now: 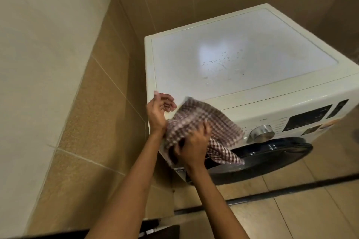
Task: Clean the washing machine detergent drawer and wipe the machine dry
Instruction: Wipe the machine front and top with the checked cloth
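Note:
A white front-loading washing machine (252,91) stands in a tiled corner, with water drops on its flat top (225,60). My right hand (194,141) grips a brown-and-white checked cloth (206,120) in front of the machine's upper left front, where it hides the drawer area. My left hand (159,108) is raised beside the cloth at the machine's front left corner, fingers loosely curled and holding nothing that I can see. The cloth's lower corner hangs over the dark round door (272,153).
A silver dial (262,132) and a dark display panel (308,117) sit on the front to the right of the cloth. Brown tiled walls (108,103) close in on the left and behind. A dark floor strip (291,190) runs in front of the machine.

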`<state>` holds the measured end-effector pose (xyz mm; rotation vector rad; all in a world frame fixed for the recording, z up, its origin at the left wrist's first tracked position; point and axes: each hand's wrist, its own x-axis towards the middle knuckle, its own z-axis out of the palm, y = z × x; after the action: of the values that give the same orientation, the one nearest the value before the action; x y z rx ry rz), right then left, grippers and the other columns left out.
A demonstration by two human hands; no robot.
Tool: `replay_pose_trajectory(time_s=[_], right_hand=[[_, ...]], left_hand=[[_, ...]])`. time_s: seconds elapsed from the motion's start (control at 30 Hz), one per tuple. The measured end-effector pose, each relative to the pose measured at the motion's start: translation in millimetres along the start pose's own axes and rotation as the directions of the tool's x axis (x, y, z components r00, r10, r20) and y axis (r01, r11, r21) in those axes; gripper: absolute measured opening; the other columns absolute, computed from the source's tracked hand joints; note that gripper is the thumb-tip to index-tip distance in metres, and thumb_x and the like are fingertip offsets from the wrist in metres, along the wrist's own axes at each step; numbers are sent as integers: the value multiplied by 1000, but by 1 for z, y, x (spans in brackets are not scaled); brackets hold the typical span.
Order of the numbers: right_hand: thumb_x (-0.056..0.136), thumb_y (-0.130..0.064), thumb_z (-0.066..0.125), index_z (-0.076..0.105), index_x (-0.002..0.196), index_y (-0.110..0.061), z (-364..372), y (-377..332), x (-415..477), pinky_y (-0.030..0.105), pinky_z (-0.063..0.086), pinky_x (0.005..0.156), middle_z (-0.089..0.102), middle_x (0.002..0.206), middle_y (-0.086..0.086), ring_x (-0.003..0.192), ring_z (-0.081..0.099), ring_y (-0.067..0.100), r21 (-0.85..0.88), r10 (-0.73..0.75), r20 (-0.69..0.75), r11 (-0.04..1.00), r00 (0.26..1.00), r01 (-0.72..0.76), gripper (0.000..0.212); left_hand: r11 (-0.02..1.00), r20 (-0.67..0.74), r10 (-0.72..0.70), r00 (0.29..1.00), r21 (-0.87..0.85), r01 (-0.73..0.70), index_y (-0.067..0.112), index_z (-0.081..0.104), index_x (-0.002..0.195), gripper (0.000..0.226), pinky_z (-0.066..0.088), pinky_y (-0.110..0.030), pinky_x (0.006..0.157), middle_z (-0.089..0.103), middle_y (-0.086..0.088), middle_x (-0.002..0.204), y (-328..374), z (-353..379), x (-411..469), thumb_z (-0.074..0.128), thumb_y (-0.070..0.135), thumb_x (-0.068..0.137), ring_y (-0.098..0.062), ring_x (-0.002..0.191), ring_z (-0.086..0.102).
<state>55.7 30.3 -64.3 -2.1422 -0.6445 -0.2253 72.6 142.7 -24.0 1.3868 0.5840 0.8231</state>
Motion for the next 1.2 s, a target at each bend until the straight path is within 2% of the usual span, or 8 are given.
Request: replay_pose_trajectory(time_s=[0.07,0.17,0.33,0.5,0.6,0.8,1.03,1.2], right_hand=[[70,-40,48,70,87,-13,8,3,8,45,25,106,70,101,6,105,57,25,-59,-285,89,955,954,291,39],[76,-45,51,71,85,-13,2,14,18,45,41,100,68,105,6,102,58,25,-129,-432,135,885,892,448,39],[73,-32,47,70,73,-12,-10,9,28,42,47,90,68,105,9,97,60,27,-217,-234,95,944,968,249,30],[76,-36,45,69,68,-15,-3,-4,22,35,50,86,67,100,5,99,60,24,-100,-392,242,900,887,425,33],[75,-34,46,70,72,-14,-15,13,33,36,51,87,68,103,6,98,63,24,-157,-422,262,869,868,470,32],[74,-25,49,70,87,-6,-72,95,56,41,45,93,67,105,15,106,54,25,-209,-204,-10,958,979,197,31],[87,-8,56,51,127,2,-89,106,60,52,24,111,44,138,25,132,38,42,-184,240,-212,942,947,-280,42],[85,-39,43,62,115,-9,-72,102,37,38,10,117,52,134,19,133,38,33,-330,-211,164,909,964,255,47]], left_hand=[[979,-69,-107,992,-180,93,7,59,69,55,41,-19,50,63,3,50,3,-6,6,22,30,102,-7,45,57],[919,-110,-165,980,-378,113,13,66,58,64,43,-25,62,63,4,50,5,-8,10,23,28,102,-7,50,60],[947,-139,-160,977,-301,112,6,56,74,50,46,-18,55,63,3,54,3,-6,8,23,30,102,-7,54,59],[962,-185,-205,961,-218,163,7,53,74,43,36,-10,40,59,9,46,9,-9,11,26,23,102,2,38,48],[983,-218,-164,962,-115,142,9,56,72,31,37,-13,49,58,5,56,11,-2,7,38,10,98,-6,55,49],[978,-126,0,992,205,26,19,58,73,22,44,-19,65,59,0,73,5,37,-17,58,3,88,-16,72,53],[800,332,130,934,522,-296,11,65,83,7,37,-3,61,64,7,77,1,104,-51,60,8,87,8,68,55],[785,151,159,976,580,-217,2,63,91,12,37,-6,62,59,-6,85,-8,116,-51,57,13,91,-9,75,52]])
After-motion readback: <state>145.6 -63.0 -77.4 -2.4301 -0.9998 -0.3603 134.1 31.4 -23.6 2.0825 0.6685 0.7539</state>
